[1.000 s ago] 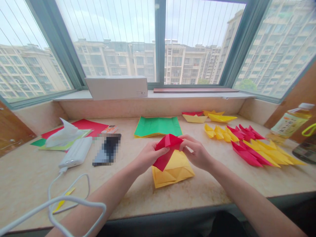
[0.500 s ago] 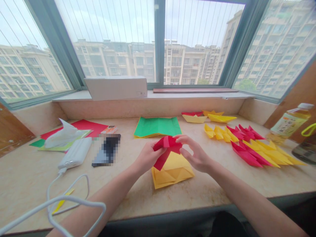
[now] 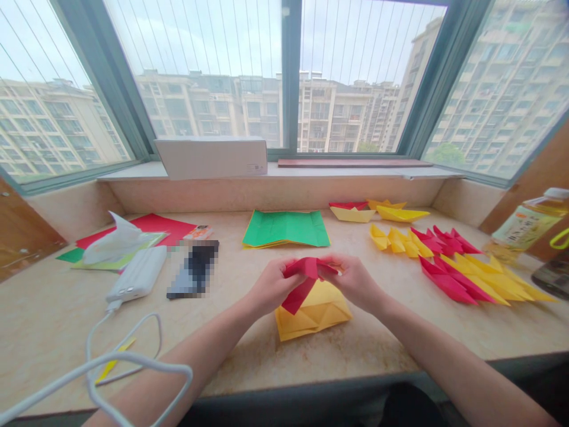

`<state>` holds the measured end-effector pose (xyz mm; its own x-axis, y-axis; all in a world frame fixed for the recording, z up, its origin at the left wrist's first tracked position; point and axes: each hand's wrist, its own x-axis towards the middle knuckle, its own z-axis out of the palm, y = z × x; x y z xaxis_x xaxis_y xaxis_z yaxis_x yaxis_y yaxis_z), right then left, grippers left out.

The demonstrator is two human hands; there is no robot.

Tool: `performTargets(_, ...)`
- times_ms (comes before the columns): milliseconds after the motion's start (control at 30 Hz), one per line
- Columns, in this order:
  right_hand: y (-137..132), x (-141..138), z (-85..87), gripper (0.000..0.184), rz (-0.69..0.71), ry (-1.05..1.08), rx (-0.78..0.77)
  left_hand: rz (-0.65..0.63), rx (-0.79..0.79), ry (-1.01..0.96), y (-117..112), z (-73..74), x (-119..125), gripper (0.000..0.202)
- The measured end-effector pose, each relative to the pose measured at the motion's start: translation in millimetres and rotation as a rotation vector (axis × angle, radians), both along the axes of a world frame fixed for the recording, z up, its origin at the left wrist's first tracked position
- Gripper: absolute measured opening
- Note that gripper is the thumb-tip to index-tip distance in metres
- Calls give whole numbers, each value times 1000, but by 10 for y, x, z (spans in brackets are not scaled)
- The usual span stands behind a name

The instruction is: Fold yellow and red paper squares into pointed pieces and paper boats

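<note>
A piece of folded red paper [image 3: 301, 292] is held up between my two hands, above the counter. My left hand [image 3: 271, 283] pinches its left side, and my right hand [image 3: 351, 280] grips its right side, with some fingers hidden behind the paper. A strip of the red sheet hangs down at the front. Just below and behind it lies a folded yellow paper [image 3: 313, 317] with creased triangles along its near half. Farther back is a stack of creased green and yellow sheets [image 3: 287, 228].
Folded paper boats in yellow [image 3: 493, 276] and red [image 3: 453, 281] line the right side, near a bottle [image 3: 528, 222]. On the left are a white power bank [image 3: 137, 274] with a cable [image 3: 133, 357], a phone [image 3: 193, 270], tissue [image 3: 113, 240] and red sheets [image 3: 155, 228]. A white box [image 3: 213, 158] stands on the sill.
My right hand has closed in on the red paper's right side, where its fingers were spread before. The red paper has lowered slightly and its front strip has turned.
</note>
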<state>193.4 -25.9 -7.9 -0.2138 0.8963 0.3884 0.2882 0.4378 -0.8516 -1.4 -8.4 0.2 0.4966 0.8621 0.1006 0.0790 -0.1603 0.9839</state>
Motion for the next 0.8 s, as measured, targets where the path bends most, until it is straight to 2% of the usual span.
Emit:
performTargets(133,4,6,7,20,-10,45,-12,-35,3,-29,-17,5,9,40)
performTargets(267,15,19,2,19,7,42,-5,39,155,23,-22,4,6,42)
performTargets(367,19,22,-3,18,21,33,2,44,189,71,-15,-9,7,49)
performTargets(567,25,21,-39,20,-30,34,20,-43,34,57,-21,-76,14,62)
performTargets(700,41,17,-93,19,-38,126,-24,-97,-44,22,-20,-94,6,61)
performTargets(800,46,12,-120,20,-27,154,-32,-89,-76,1,-9,-98,6,57)
